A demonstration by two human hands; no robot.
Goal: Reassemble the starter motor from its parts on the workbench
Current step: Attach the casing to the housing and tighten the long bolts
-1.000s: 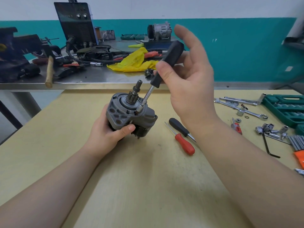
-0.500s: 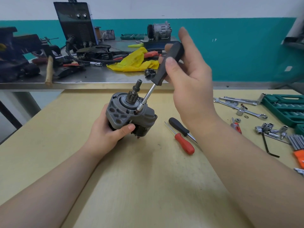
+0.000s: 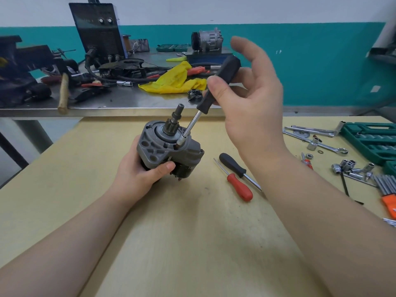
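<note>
The grey starter motor stands upright on the wooden workbench, its pinion shaft pointing up. My left hand grips the motor body from the left, thumb across its front. My right hand pinches the black handle of a nut driver between thumb and fingers, with the index finger raised. The driver's steel shank slants down-left and its socket tip sits on a bolt at the top right of the motor's nose housing.
A black-handled and a red-handled screwdriver lie just right of the motor. Spanners, loose sockets and a green socket case fill the right side. A steel bench behind carries a yellow rag, a hammer, cables and a welder.
My right hand has turned on the driver handle, the fingers shifting their hold and the index finger lifting. The motor and my left hand have stayed put.
</note>
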